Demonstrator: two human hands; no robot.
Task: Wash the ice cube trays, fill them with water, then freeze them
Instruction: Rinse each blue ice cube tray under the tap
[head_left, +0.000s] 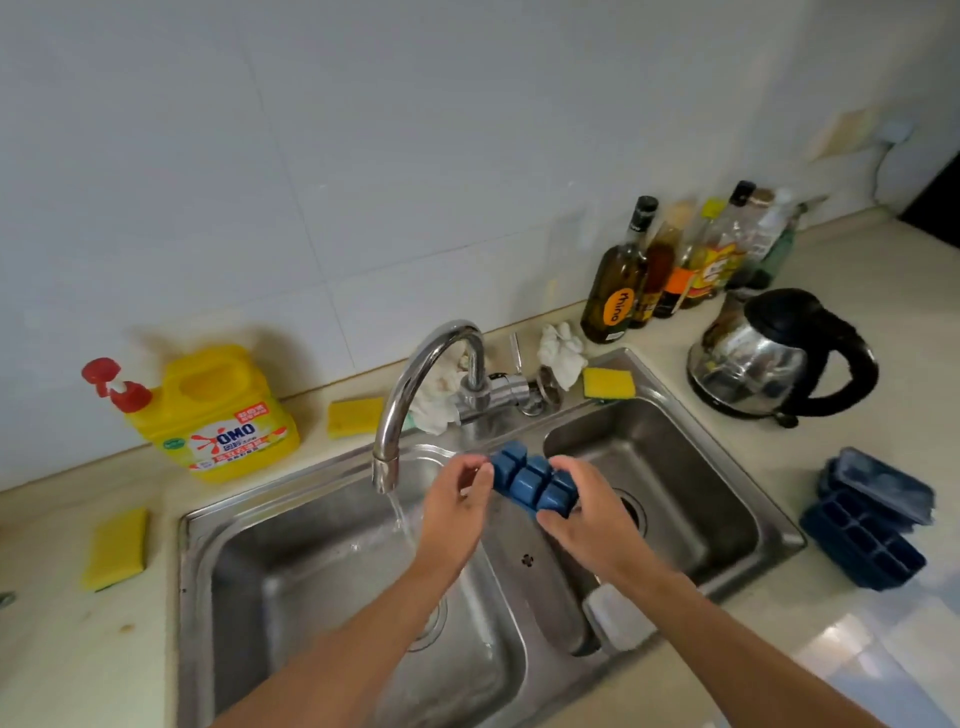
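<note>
Ice cube tray (531, 480) between two hands (457, 512) (584, 512)

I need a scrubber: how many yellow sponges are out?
3 sponges: one on the counter far left, one between the detergent jug and tap, one on the sink's back rim. Others may be hidden.

Both forearms reach fwd; L grip (457, 501) & R grip (584, 512) pinch ice tray (527, 480) ends.
</note>
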